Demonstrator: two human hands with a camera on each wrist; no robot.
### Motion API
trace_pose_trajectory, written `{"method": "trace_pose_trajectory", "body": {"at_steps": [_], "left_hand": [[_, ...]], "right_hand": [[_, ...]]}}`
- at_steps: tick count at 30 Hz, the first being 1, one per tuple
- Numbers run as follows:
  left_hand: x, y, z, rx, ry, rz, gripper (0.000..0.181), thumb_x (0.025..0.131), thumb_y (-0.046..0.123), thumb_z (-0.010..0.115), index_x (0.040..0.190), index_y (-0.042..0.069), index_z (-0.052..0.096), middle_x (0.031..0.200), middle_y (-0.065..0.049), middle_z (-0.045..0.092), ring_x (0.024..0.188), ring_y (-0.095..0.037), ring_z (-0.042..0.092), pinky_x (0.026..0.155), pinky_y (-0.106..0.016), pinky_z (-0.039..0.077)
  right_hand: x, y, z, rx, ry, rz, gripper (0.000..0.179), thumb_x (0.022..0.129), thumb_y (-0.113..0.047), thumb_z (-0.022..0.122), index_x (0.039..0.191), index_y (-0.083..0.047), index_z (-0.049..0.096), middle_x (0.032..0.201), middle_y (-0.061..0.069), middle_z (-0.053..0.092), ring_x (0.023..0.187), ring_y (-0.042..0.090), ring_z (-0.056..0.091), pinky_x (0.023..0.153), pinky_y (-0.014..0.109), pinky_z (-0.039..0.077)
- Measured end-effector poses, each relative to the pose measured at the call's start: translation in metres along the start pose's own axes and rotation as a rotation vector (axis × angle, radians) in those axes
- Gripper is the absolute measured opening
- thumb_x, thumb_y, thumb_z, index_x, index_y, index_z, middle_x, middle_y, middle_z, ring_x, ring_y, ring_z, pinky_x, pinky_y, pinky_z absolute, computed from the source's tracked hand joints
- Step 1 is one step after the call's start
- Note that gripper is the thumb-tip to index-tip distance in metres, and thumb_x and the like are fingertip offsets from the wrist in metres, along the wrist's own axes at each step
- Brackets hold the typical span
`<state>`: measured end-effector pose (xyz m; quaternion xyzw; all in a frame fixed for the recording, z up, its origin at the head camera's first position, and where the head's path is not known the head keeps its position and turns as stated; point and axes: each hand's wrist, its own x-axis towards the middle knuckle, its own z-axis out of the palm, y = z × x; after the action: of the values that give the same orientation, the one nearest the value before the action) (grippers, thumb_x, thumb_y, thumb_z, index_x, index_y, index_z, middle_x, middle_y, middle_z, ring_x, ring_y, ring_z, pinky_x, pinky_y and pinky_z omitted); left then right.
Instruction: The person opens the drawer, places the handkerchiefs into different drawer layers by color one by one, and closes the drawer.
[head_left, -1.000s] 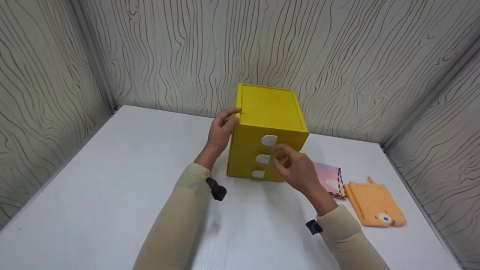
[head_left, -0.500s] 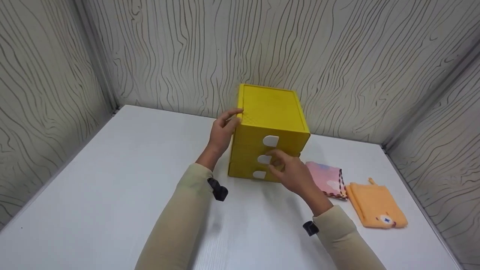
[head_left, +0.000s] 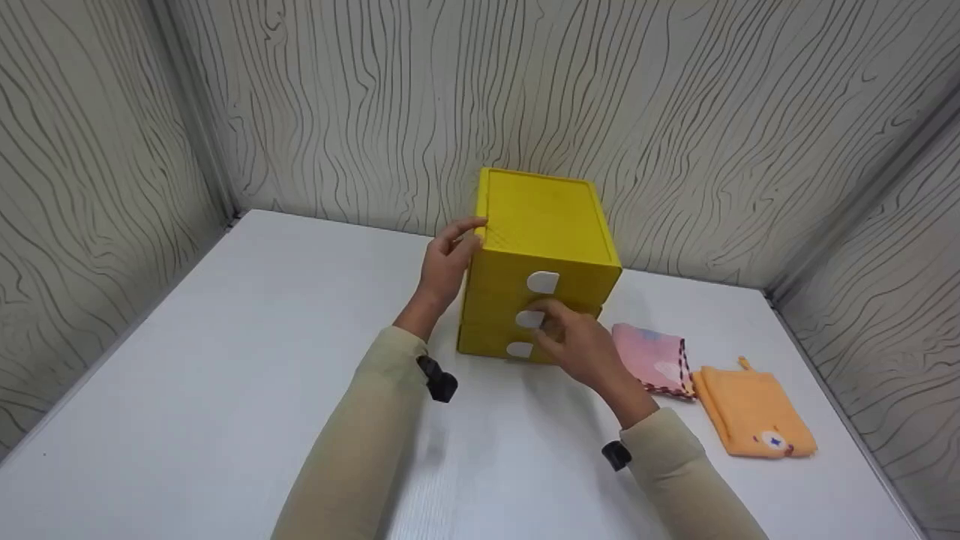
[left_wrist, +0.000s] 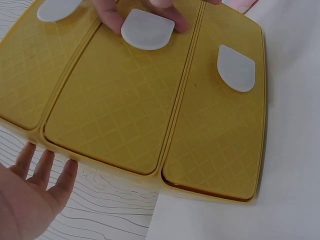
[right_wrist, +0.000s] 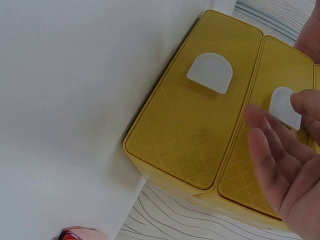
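Observation:
A yellow three-drawer box stands on the white table with all its drawers closed. Each drawer front bears a white tab handle. My left hand rests its fingertips against the box's upper left edge, fingers fairly straight; the left wrist view shows three of these fingertips along the side. With thumb and fingers, my right hand pinches the middle drawer's white handle from its two sides. The top handle and the bottom handle are untouched.
Right of the box lies a folded pink cloth with a dark checked edge. Beside it is a folded orange cloth with a small loop and an animal face. Wood-patterned panels surround the table at the back and sides.
My right hand has moved left and slightly down across the drawer fronts, and its fingers have come onto the middle handle. My left hand has stayed at the box's edge.

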<state>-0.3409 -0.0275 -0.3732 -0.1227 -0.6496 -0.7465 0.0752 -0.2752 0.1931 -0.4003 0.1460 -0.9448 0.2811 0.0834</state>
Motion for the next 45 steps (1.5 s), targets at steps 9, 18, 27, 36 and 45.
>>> {"method": "trace_pose_trajectory", "body": {"at_steps": [9,18,27,36,45], "left_hand": [[0.0,0.0,0.0,0.024,0.014,-0.016,0.032,0.094,0.029,0.051,0.124,0.024,0.062,0.14,0.004,0.05,0.117,-0.018,0.058,0.101,-0.04,0.046],[0.0,0.001,0.0,0.033,0.023,-0.022,0.033,0.094,0.029,0.05,0.124,0.025,0.062,0.14,0.005,0.05,0.116,-0.018,0.057,0.099,-0.041,0.045],[0.0,-0.001,-0.001,0.036,0.026,-0.004,0.033,0.094,0.027,0.051,0.125,0.021,0.062,0.139,0.002,0.053,0.109,-0.018,0.06,0.09,-0.036,0.047],[-0.002,-0.001,-0.001,0.039,0.031,-0.006,0.034,0.094,0.028,0.051,0.126,0.021,0.062,0.141,0.003,0.051,0.113,-0.018,0.06,0.089,-0.034,0.047],[-0.001,-0.001,-0.001,0.036,0.015,0.005,0.034,0.095,0.028,0.051,0.127,0.019,0.061,0.141,0.001,0.051,0.112,-0.02,0.059,0.091,-0.035,0.045]], "right_hand": [[0.004,0.007,0.006,-0.034,0.086,-0.1,0.019,0.092,-0.019,0.063,0.11,-0.024,0.063,0.076,-0.004,0.066,0.068,0.012,0.059,0.079,0.032,0.056],[0.005,0.009,0.007,0.01,0.143,-0.161,0.008,0.092,-0.018,0.062,0.099,-0.021,0.063,0.077,-0.007,0.066,0.071,0.012,0.06,0.079,0.033,0.057],[0.007,0.009,0.011,0.061,0.145,-0.14,0.003,0.091,-0.017,0.063,0.091,-0.019,0.064,0.079,-0.005,0.067,0.074,0.013,0.059,0.079,0.032,0.056],[0.006,0.01,0.013,0.134,0.14,-0.123,0.006,0.091,-0.013,0.063,0.088,-0.018,0.066,0.081,-0.005,0.067,0.077,0.014,0.06,0.081,0.032,0.056],[0.004,0.009,0.01,0.16,0.126,-0.126,0.008,0.09,-0.011,0.063,0.087,-0.017,0.067,0.078,-0.004,0.067,0.072,0.013,0.057,0.071,0.025,0.054]]}}
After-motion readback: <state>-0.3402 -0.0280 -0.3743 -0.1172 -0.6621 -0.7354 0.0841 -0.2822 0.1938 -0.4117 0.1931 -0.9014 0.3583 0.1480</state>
